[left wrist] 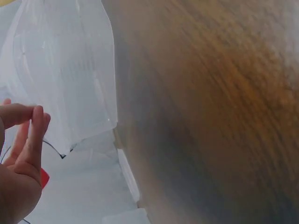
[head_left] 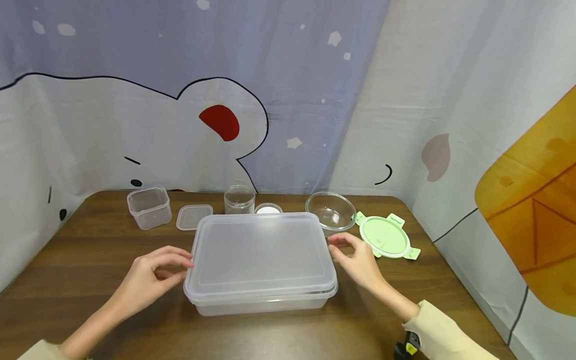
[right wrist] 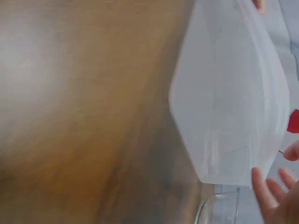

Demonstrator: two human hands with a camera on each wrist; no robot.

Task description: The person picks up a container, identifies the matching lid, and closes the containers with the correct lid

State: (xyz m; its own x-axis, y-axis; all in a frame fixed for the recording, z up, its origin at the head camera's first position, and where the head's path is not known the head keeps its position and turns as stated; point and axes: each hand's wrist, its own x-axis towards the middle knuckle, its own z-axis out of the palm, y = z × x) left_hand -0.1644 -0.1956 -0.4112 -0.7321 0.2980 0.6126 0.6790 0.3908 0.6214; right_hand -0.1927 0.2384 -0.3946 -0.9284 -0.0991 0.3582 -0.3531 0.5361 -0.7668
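A large translucent rectangular container [head_left: 261, 306] sits on the table in the head view. Its frosted lid [head_left: 263, 255] lies on top, with the front right edge slightly raised off the rim. My left hand [head_left: 150, 277] is at the lid's left edge, fingertips at the rim and fingers loosely bent. On the opposite side, my right hand [head_left: 357, 257] has its fingertips by the right edge. The right wrist view shows a finger [right wrist: 261, 189] at the container's corner, the thumb apart from it. Whether the left fingertips press the lid is hard to tell.
Behind stand a small square tub [head_left: 150, 210], its flat lid [head_left: 193, 217], a clear jar [head_left: 239, 200], a round white-centred lid [head_left: 268, 208] and a glass bowl [head_left: 330, 212]. A green clip lid [head_left: 384, 235] lies at right. A printed curtain [head_left: 306, 100] borders the wooden table [head_left: 234, 340].
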